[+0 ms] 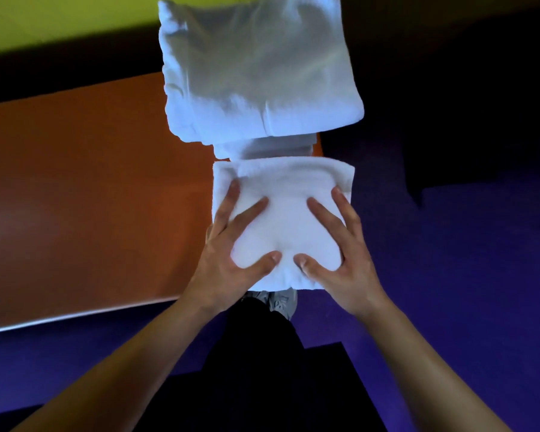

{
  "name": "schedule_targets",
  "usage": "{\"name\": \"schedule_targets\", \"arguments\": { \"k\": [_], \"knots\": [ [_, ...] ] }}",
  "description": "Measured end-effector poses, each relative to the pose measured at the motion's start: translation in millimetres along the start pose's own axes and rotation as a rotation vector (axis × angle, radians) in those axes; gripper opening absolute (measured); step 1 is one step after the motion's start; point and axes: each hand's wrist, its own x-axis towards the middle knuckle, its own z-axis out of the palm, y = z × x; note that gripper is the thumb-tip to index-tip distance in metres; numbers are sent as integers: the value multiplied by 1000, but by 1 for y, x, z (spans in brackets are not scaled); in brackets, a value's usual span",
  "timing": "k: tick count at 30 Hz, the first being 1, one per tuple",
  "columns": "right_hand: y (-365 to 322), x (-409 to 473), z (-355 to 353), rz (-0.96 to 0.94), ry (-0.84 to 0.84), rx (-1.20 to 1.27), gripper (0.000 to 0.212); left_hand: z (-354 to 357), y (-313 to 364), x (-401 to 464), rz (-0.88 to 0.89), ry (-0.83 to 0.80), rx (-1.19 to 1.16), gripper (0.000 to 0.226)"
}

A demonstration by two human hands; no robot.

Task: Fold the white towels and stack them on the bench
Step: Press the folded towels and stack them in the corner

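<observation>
A small folded white towel (282,188) lies at the near right end of the orange bench (91,198). Both my hands press on top of it with fingers spread and fairly straight. My left hand (231,244) covers its left side and my right hand (340,244) its right side, with the thumbs nearly meeting at the near edge. Just beyond it shows the edge of another folded white towel (262,148). Farther back sits a bigger stack of folded white towels (256,67). What lies under the small towel is hidden.
The bench top stretches away to the left with a pale front edge (75,316). Purple floor (449,275) lies to the right and near me. My grey shoe (282,302) and dark trouser leg show below the towel. A yellow-green wall (60,20) is at the far left.
</observation>
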Motion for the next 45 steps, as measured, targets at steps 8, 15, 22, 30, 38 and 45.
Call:
{"name": "schedule_targets", "arguments": {
  "k": [8, 15, 22, 30, 38, 45],
  "knots": [
    [-31, -30, -29, -30, 94, 37, 75, -9, 52, -18, 31, -41, -3, 70],
    [-59, -57, -90, -37, 177, 40, 75, 4, 122, -15, 97, -96, 14, 70],
    [-53, -80, -192, -48, 277, 38, 75, 65, 205, 12, 197, -144, 34, 72],
    [-5, -107, -354, -48, 329, 46, 75, 195, 316, 41, 250, -188, 15, 69],
    [56, -123, -490, 1, 356, 22, 74, 324, 389, 79, 216, -247, -40, 69],
    [93, -77, -565, 7, 322, -7, 73, 387, 412, 143, 188, -244, -69, 67]
  ]
}}
